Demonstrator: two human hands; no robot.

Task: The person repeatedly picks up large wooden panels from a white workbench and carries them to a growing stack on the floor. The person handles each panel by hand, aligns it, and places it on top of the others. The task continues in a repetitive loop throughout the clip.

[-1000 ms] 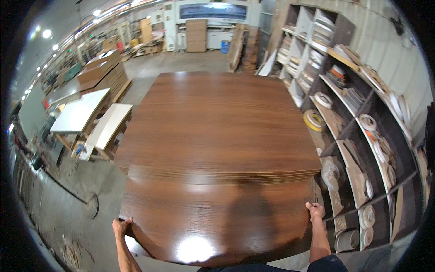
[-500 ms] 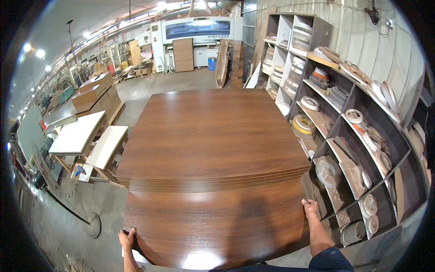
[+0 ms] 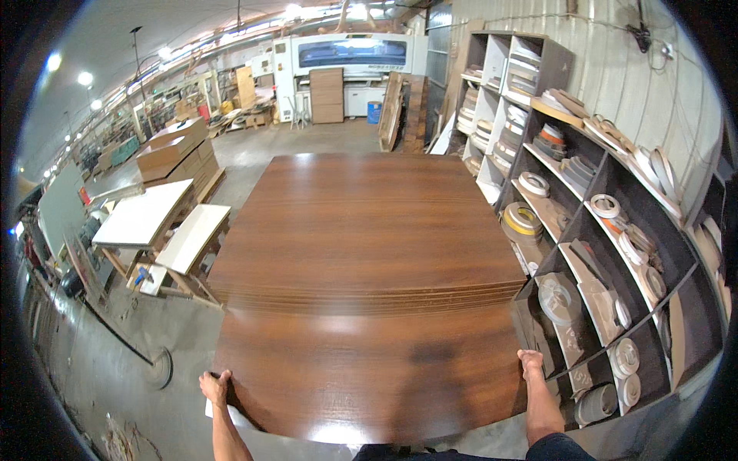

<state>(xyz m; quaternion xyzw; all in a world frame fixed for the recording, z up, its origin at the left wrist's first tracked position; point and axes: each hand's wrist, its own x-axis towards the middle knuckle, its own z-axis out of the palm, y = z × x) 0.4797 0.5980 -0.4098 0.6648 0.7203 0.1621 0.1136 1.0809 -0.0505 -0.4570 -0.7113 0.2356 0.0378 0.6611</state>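
A dark brown wood-grain panel (image 3: 346, 361) lies flat right in front of me, with my shadow across it. My left hand (image 3: 216, 386) grips its left edge near the front corner, thumb on top and fingers out of sight below. On the opposite edge, my right hand (image 3: 530, 363) is closed on the same panel, its fingers partly hidden. Directly beyond it rises a stack of matching brown panels (image 3: 369, 223), whose layered front edges face me. Whether the held panel touches the stack or what supports it, I cannot tell.
Along the right stands a dark shelf unit (image 3: 573, 196) filled with edge-banding rolls. White-topped tables (image 3: 142, 215) are at the left, near a round-based stand (image 3: 160, 367). Farther back are stacked brown boards (image 3: 181, 157) and a large white machine (image 3: 354, 54).
My view has shifted a little, so the background sits farther right. Both hands keep hold of the panel; the left hand appears slightly higher, the right slightly lower.
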